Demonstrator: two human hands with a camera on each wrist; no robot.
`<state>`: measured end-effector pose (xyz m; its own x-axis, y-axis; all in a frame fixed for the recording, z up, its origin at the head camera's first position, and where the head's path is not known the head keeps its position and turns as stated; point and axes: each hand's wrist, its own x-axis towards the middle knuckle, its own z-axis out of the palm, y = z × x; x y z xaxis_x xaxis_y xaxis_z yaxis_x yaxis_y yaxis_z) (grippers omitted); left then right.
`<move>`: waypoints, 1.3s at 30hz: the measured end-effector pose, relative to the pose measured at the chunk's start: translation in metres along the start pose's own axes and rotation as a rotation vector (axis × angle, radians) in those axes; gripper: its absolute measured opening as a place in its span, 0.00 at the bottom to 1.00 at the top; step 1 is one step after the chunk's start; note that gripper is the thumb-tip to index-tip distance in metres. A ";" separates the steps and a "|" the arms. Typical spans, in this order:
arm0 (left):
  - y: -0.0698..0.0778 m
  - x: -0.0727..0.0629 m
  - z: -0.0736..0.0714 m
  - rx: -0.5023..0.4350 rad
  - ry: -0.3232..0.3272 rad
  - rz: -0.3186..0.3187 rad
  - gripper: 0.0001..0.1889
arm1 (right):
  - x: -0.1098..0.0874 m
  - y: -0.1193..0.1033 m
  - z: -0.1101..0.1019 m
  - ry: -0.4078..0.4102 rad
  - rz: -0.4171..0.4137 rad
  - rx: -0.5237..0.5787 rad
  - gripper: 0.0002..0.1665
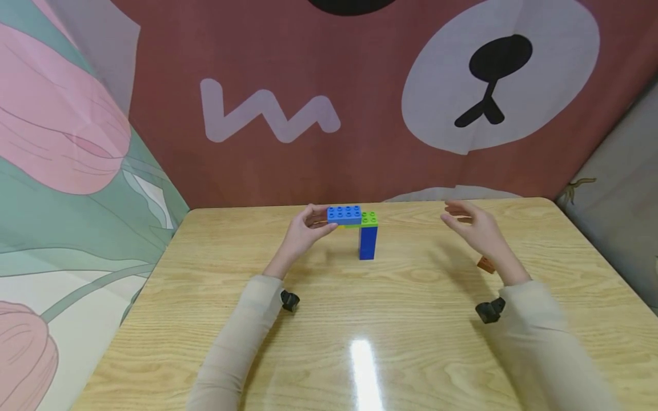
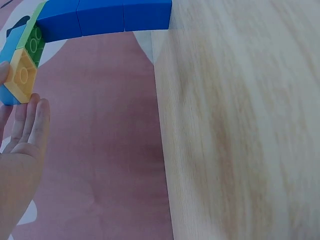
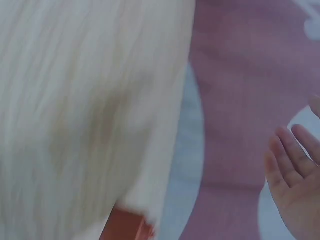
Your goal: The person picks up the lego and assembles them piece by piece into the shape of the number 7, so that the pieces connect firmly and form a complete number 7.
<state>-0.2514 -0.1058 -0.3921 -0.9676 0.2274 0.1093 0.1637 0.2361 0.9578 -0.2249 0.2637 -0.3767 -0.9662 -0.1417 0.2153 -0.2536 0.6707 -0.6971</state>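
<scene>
My left hand [image 1: 303, 231] pinches the left end of a light blue building brick [image 1: 344, 215], thumb in front and fingers behind. This brick lies across a green brick [image 1: 369, 219] and a yellow brick [image 2: 23, 75], both raised off the table. Beneath the green brick's right end stands a column of several dark blue bricks [image 1: 367, 244]; in the left wrist view the column [image 2: 102, 17] shows its seams. Off to the right, my right hand [image 1: 475, 228] hovers above the table with relaxed fingers, holding nothing. An orange brick [image 1: 485, 264] lies under that wrist, partly covered by it.
The wooden table [image 1: 411, 342] ends at a far edge just behind the bricks. A cloth with a printed bear [image 1: 360, 160] hangs behind it, and a flowered cloth [image 1: 67, 125] hangs at the left. Each wrist carries a small black camera [image 1: 290, 300].
</scene>
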 end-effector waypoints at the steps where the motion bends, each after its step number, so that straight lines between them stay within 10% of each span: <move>1: 0.000 0.000 0.000 0.002 0.001 -0.003 0.22 | -0.003 0.006 -0.005 -0.017 0.017 -0.009 0.33; 14: 0.000 0.000 0.000 -0.007 0.004 0.003 0.22 | -0.026 0.064 -0.034 -0.164 0.152 -0.124 0.33; 39: -0.003 0.002 -0.001 -0.038 0.008 -0.008 0.23 | -0.038 0.096 -0.041 -0.287 0.240 -0.161 0.39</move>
<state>-0.2536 -0.1066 -0.3945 -0.9704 0.2184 0.1030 0.1482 0.2018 0.9681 -0.2104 0.3634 -0.4235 -0.9764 -0.1494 -0.1559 -0.0311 0.8119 -0.5830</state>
